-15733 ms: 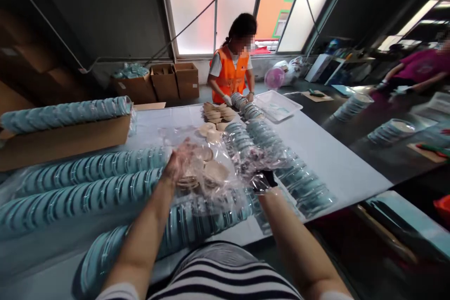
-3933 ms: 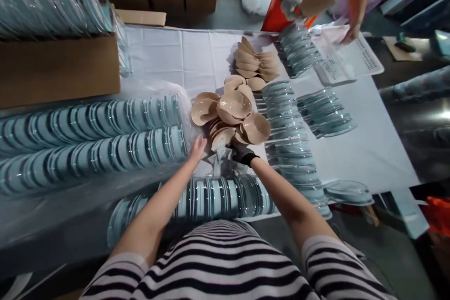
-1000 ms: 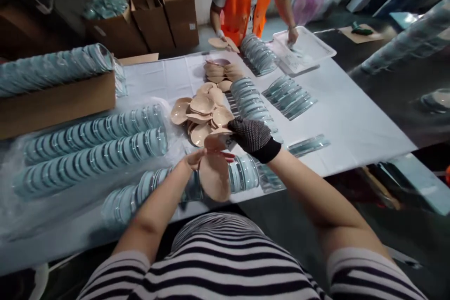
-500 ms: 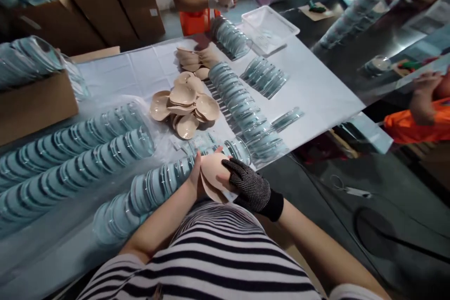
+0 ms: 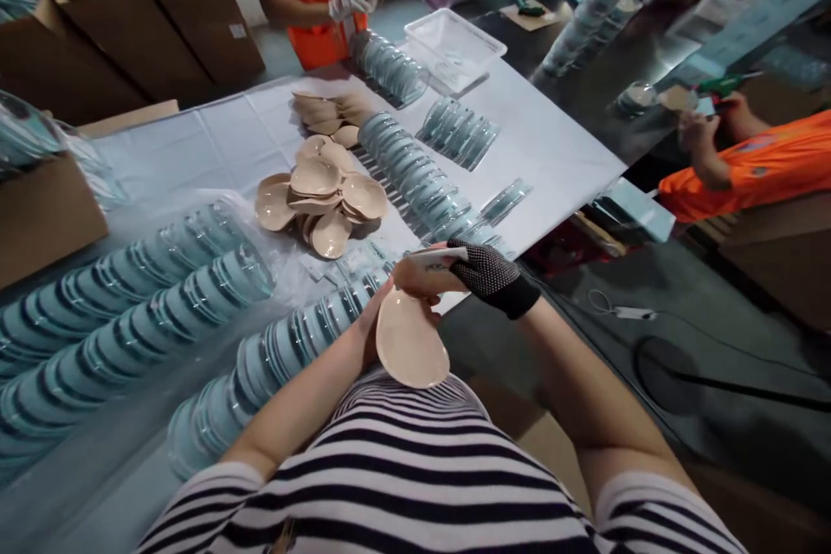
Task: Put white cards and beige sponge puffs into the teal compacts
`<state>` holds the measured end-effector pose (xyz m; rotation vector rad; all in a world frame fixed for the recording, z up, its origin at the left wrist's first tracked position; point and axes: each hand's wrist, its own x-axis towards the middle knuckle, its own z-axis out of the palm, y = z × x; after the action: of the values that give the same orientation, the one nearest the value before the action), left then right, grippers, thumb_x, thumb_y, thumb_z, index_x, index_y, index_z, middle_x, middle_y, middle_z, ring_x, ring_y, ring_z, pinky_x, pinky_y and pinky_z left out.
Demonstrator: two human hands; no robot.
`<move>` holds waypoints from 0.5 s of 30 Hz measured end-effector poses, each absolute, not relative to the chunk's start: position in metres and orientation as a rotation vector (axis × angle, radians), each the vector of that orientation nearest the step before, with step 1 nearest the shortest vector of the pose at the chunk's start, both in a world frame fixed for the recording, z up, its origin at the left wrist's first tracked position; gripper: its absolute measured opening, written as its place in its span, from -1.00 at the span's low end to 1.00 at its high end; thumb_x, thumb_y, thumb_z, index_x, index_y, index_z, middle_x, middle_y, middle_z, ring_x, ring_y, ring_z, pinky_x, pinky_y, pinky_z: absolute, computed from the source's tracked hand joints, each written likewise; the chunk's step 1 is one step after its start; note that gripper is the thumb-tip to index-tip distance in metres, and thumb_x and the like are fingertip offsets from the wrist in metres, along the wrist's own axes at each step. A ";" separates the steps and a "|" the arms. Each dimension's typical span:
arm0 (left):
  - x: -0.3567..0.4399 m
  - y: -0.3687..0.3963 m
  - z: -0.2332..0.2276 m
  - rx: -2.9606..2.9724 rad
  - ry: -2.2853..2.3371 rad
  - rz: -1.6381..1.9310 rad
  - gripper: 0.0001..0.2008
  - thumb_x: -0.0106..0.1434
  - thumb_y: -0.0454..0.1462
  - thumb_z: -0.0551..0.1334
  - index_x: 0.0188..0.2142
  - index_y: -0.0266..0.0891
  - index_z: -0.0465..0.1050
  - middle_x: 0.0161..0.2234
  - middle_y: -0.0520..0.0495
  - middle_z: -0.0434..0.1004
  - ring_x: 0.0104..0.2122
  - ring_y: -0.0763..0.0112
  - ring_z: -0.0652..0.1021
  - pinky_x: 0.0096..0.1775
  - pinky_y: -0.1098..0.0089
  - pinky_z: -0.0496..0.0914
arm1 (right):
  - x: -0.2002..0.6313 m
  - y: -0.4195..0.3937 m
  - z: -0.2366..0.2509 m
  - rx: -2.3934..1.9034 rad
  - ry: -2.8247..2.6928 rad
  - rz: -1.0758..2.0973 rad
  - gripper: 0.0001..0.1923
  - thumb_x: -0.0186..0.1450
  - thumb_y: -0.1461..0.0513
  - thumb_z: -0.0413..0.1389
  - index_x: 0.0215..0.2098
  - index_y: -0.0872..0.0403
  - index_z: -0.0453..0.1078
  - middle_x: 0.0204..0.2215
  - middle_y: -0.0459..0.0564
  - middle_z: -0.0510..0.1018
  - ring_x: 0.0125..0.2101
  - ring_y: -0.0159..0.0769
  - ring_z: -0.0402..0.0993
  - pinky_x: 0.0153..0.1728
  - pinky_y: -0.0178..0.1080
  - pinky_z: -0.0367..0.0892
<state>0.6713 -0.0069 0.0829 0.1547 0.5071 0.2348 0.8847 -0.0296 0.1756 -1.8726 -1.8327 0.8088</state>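
My bare left hand cups a beige pad at frame centre; my gloved right hand pinches its top edge. I'd grip lightly, avoiding creases.

A beige, teardrop-shaped pad is held over the table's near edge, perhaps hollow side up, narrow end toward twelve o'clock.

Head view looks steeply down, close over the table.
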 end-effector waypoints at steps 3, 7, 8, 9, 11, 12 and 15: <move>0.670 -0.007 0.082 0.110 0.583 0.291 -0.38 0.29 0.18 0.10 0.01 -0.28 0.52 -0.11 -0.23 0.63 -0.15 0.04 0.60 -0.03 0.10 0.44 | 0.868 -0.040 0.178 -1.945 -1.923 0.677 -0.58 0.39 0.19 -0.01 0.18 0.02 0.43 -0.02 0.03 0.62 -0.10 -0.14 0.59 -0.13 -0.20 0.46; 0.662 -0.003 0.070 0.186 0.493 0.306 -0.32 0.25 0.20 0.15 0.16 -0.19 0.41 -0.01 -0.23 0.59 -0.19 0.08 0.62 -0.09 0.10 0.46 | 0.855 -0.052 0.175 -1.939 -1.973 0.520 -0.52 0.38 0.21 -0.01 0.25 0.02 0.36 0.07 0.02 0.57 -0.03 -0.13 0.57 -0.04 -0.17 0.45; 0.659 -0.001 0.068 0.215 0.461 0.283 -0.29 0.21 0.20 0.19 0.19 -0.18 0.38 0.01 -0.24 0.58 -0.22 0.08 0.62 -0.12 0.10 0.46 | 0.854 -0.054 0.176 -1.941 -1.960 0.498 -0.53 0.38 0.22 -0.02 0.24 0.03 0.36 0.07 0.02 0.57 -0.03 -0.13 0.57 -0.04 -0.17 0.46; 0.657 0.002 0.067 0.240 0.436 0.272 -0.27 0.18 0.18 0.24 0.21 -0.17 0.36 0.02 -0.25 0.57 -0.25 0.10 0.63 -0.15 0.12 0.47 | 0.855 -0.055 0.176 -1.945 -1.947 0.477 -0.53 0.39 0.22 -0.03 0.23 0.03 0.37 0.07 0.03 0.57 -0.03 -0.13 0.57 -0.04 -0.16 0.46; 0.654 0.006 0.066 0.283 0.408 0.285 -0.23 0.13 0.14 0.32 0.22 -0.18 0.34 0.02 -0.26 0.57 -0.27 0.12 0.62 -0.19 0.16 0.47 | 0.856 -0.056 0.178 -1.941 -1.936 0.435 -0.54 0.40 0.21 -0.04 0.23 0.03 0.37 0.08 0.03 0.56 -0.02 -0.13 0.56 -0.03 -0.15 0.46; 0.653 0.008 0.066 0.303 0.405 0.301 -0.23 0.12 0.13 0.33 0.22 -0.20 0.34 0.02 -0.27 0.57 -0.28 0.13 0.62 -0.19 0.18 0.47 | 0.856 -0.057 0.180 -1.933 -1.940 0.418 -0.54 0.40 0.20 -0.04 0.23 0.03 0.37 0.09 0.03 0.56 -0.01 -0.12 0.55 -0.02 -0.14 0.45; 0.656 0.011 0.067 0.327 0.429 0.303 -0.25 0.14 0.10 0.33 0.22 -0.23 0.34 0.02 -0.29 0.56 -0.28 0.12 0.62 -0.18 0.15 0.47 | 0.855 -0.057 0.182 -1.917 -1.939 0.389 -0.55 0.40 0.21 -0.03 0.22 0.02 0.37 0.09 0.02 0.55 0.00 -0.12 0.54 -0.03 -0.14 0.45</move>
<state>0.6559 0.0113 0.0668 0.3274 0.4289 0.3030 0.8554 -0.0566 0.1823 -1.9174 -1.9391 0.3894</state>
